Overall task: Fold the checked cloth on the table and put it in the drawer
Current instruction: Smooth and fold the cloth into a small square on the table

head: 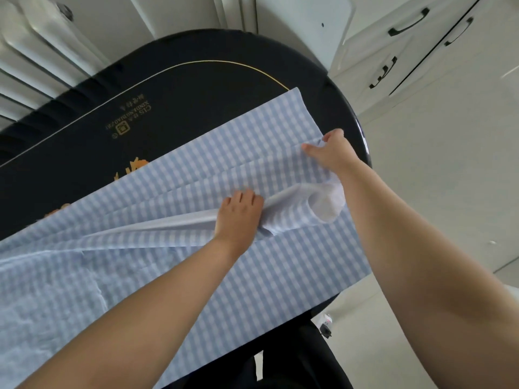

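Observation:
A light blue and white checked cloth (196, 169) lies spread across a black oval table (174, 88), reaching from the left edge to the table's right rim. My left hand (238, 214) grips a raised ridge of the cloth near its middle. At the cloth's far right edge my right hand (328, 150) pinches the fabric. Between the two hands a fold of the cloth curls up and shows its pale underside (323, 197). White drawers with black handles (408, 22) stand at the upper right, all closed.
A white ribbed radiator (36, 51) runs along the wall beyond the table at the upper left. Pale floor (449, 164) lies to the right of the table. A dark chair or stool (295, 360) sits below the table's near edge.

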`<state>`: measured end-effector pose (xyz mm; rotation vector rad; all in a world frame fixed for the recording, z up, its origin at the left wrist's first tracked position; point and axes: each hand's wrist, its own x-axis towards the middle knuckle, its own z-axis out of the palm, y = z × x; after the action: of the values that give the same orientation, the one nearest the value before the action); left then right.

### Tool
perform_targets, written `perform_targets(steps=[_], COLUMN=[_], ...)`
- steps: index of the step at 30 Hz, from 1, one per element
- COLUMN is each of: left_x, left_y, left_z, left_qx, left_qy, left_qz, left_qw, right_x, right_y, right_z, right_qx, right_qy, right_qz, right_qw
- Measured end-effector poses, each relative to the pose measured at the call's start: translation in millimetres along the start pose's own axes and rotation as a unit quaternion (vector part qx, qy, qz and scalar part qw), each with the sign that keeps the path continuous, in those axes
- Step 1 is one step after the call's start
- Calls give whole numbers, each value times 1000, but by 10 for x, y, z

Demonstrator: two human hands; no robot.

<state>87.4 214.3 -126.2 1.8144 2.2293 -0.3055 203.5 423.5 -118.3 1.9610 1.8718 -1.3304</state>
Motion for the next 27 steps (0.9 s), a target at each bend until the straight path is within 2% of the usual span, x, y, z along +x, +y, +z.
perform_targets(steps=[3, 6, 7, 8, 9, 10, 13, 15, 17, 18, 19, 21, 22, 23, 25, 27], left_x=[-117, -198, -218, -241, -262, -282, -340, -365, -337, -308, -265, -166, -127, -100, -47, 4], left_y=[71, 93, 88, 82, 73, 67, 36, -5, -60, -111, -191, -423, -547, -673, -910, -1092], left_z=[94, 164, 188, 211, 247, 278, 338, 367, 315, 249, 194, 142, 142, 156, 184, 195], left_qx=[-7, -31, -29, -24, -13, 4, -19, -78, -142, -172, -201, -234, -226, -217, -214, -205], left_qy=[38, 71, 83, 88, 90, 91, 99, 89, 71, 59, 36, -21, -42, -61, -98, -128], left_qz=[30, 60, 71, 79, 86, 89, 90, 81, 15, -44, -111, -236, -279, -309, -338, -325], left_qw=[999, 995, 994, 993, 992, 992, 991, 990, 987, 982, 973, 943, 933, 924, 911, 914], right_x=[79, 82, 73, 64, 78, 81, 86, 106, 114, 84, 56, 33, 44, 61, 73, 75], right_y=[-7, 18, -11, -55, -95, -139, -264, -337, -379, -398, -409, -384, -347, -286, -144, -46], right_z=[14, -49, -83, -116, -137, -152, -80, -2, 71, 115, 174, 304, 365, 433, 545, 605], right_qx=[7, -116, -122, -77, 25, 149, 414, 514, 536, 508, 452, 257, 118, -35, -253, -313], right_qy=[-26, -113, -129, -144, -157, -169, -198, -198, -206, -215, -208, -122, -76, -52, -41, -41], right_qz=[20, 21, 18, 22, 43, 77, 143, 136, 97, 73, 38, -51, -106, -158, -216, -225], right_qw=[999, 987, 984, 986, 986, 971, 877, 823, 813, 831, 867, 957, 984, 985, 942, 922])
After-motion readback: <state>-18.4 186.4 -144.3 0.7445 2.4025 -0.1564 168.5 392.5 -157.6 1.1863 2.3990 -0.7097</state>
